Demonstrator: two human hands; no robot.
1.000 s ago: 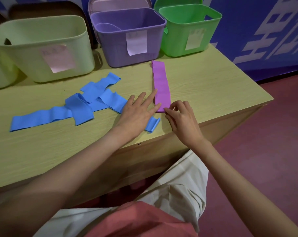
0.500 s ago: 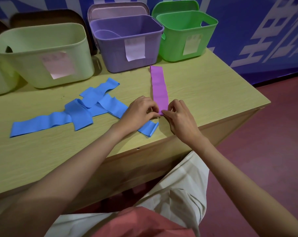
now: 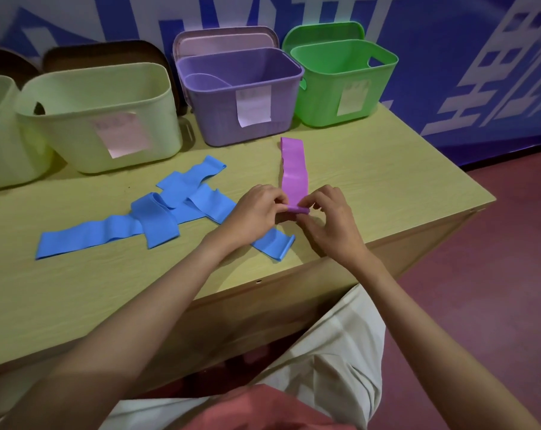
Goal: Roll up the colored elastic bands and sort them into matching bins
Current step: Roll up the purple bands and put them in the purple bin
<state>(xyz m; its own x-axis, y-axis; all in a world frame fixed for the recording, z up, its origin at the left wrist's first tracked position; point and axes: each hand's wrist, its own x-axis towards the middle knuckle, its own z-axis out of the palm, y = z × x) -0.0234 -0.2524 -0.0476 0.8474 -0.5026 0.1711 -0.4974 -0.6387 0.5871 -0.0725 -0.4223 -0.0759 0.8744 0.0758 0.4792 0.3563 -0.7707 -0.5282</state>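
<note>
Centre of frame: left hand (image 3: pixel 256 212) and right hand (image 3: pixel 331 218) both pinching rolled near end of purple band (image 3: pixel 294 172) on desk (image 3: pixel 387 187); blue bands (image 3: pixel 157 215) at left.

I have a single view, from the camera on the person's head, looking forward and steeply down over the near edge of the table (image 3: pixel 387 187). It sits close: the forearms reach in from the bottom of the frame and the lap fills the lower edge. The wide lens bends the far wall (image 3: pixel 467 57) and the row of bins (image 3: pixel 241 88) at the top.
</note>
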